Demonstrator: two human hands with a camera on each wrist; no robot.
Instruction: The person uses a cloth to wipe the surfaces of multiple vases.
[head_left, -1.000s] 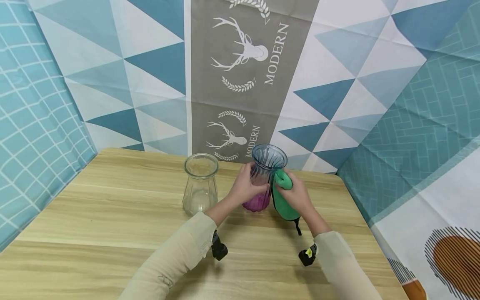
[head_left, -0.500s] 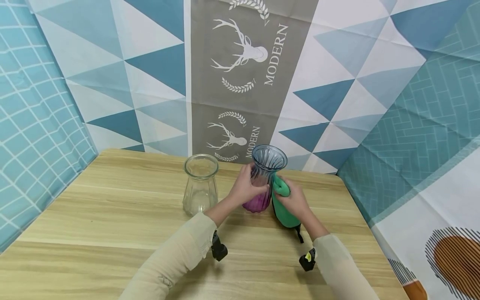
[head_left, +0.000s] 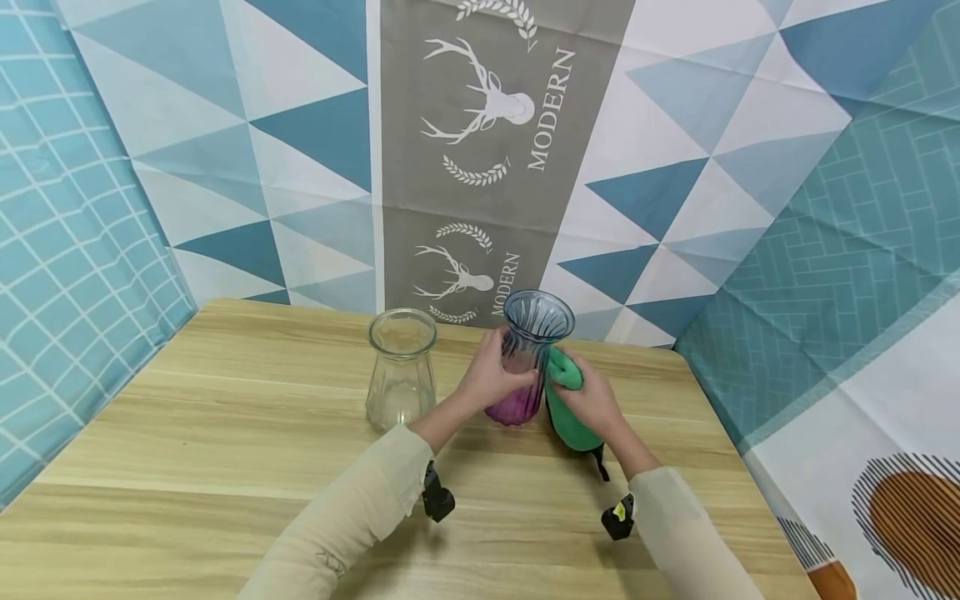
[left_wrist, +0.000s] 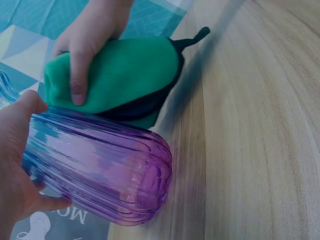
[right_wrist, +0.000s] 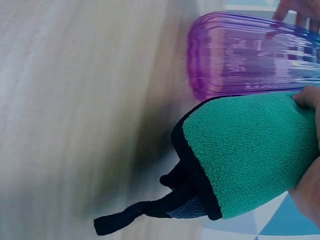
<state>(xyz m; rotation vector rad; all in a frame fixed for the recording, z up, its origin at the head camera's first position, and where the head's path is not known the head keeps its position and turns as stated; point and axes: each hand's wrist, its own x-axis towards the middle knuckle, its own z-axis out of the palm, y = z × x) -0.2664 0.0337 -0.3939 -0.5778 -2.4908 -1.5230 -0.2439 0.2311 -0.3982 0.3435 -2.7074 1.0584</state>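
Observation:
A ribbed glass vase [head_left: 517,402], blue at its flared rim and purple at the base, is tilted a little in the head view. My left hand [head_left: 492,373] grips it round the middle, thumb on the near side. My right hand [head_left: 594,400] holds a folded green cloth [head_left: 573,425] with black edging and a black hanging loop. The cloth lies against the right side of the vase. In the left wrist view the thumb of the right hand [left_wrist: 92,45] presses on the cloth [left_wrist: 135,75], beside the vase [left_wrist: 110,165].
A clear glass vase [head_left: 402,375] stands upright to the left on the wooden table [head_left: 225,467]. Behind the table hangs a patterned cloth [head_left: 315,150] with triangles and deer heads. Black wrist cameras sit by both sleeves.
My right hand has slid the cloth down along the side of the vase, then slightly back up. The left hand and both vases stay where they were.

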